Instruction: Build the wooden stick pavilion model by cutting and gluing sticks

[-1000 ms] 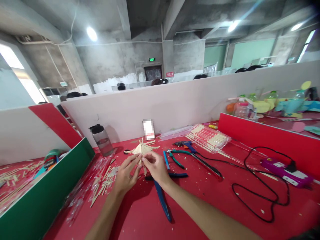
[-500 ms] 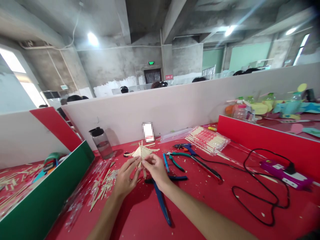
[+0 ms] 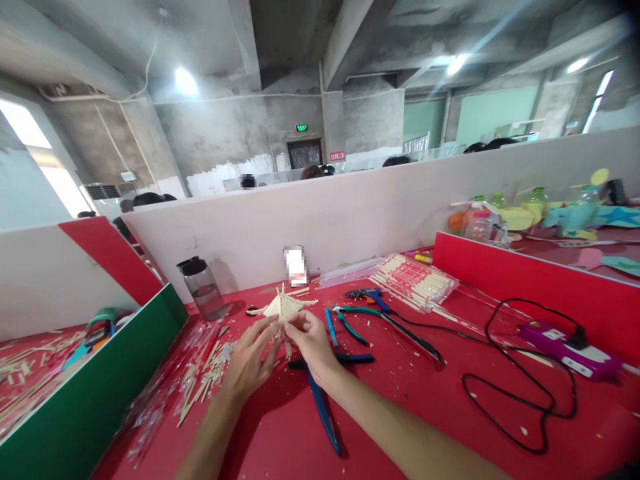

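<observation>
A small model built of pale wooden sticks (image 3: 281,306), roof-like with flared corners, stands on the red table in front of me. My left hand (image 3: 254,353) is at its near left side, thumb and fingers curled against it. From the right, my right hand (image 3: 310,339) pinches at the model's near edge, its fingertips close to the left ones. What exactly lies between the fingertips is too small to make out. Just under my right wrist lie blue-handled cutters (image 3: 324,412), their handles spread.
A water bottle (image 3: 201,288) stands at the left by loose sticks (image 3: 204,380) and plastic wrap. Toward the right lie a blue pen (image 3: 331,327), green-handled pliers (image 3: 353,327), a glue gun (image 3: 373,297), bagged sticks (image 3: 415,283) and a purple power strip (image 3: 567,350) with a looping black cord.
Both hands stay at the stick model with only slight finger shifts; the left thumb looks a little lower. The whole view has moved slightly.
</observation>
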Tool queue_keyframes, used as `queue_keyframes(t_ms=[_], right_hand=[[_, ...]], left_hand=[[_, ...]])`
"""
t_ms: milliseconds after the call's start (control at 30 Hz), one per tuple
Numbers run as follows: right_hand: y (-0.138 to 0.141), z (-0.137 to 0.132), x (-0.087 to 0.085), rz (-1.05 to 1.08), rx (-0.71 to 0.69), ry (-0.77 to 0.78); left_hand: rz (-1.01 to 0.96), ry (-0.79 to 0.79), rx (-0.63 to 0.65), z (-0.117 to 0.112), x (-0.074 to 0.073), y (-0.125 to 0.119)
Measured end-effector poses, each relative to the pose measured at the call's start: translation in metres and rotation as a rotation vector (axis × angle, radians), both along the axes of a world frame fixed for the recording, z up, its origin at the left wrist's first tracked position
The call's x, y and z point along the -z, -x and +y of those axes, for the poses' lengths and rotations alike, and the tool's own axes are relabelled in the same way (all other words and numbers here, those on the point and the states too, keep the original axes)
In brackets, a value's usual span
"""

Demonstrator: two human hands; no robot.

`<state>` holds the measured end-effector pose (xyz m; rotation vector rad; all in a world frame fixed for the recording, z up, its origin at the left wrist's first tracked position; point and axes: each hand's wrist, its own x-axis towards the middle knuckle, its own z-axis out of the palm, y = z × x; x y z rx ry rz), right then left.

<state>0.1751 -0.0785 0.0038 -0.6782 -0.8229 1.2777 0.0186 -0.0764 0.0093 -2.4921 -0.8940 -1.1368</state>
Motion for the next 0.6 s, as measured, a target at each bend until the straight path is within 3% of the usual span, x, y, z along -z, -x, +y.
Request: queue_keyframes(t_ms=[600], right_hand=[[-0.0048, 0.0005, 0.0001, 0.063, -0.073, 0.014]], left_hand=[[0.093, -0.027, -0.07, 0.0022, -0.0021, -0.0003]])
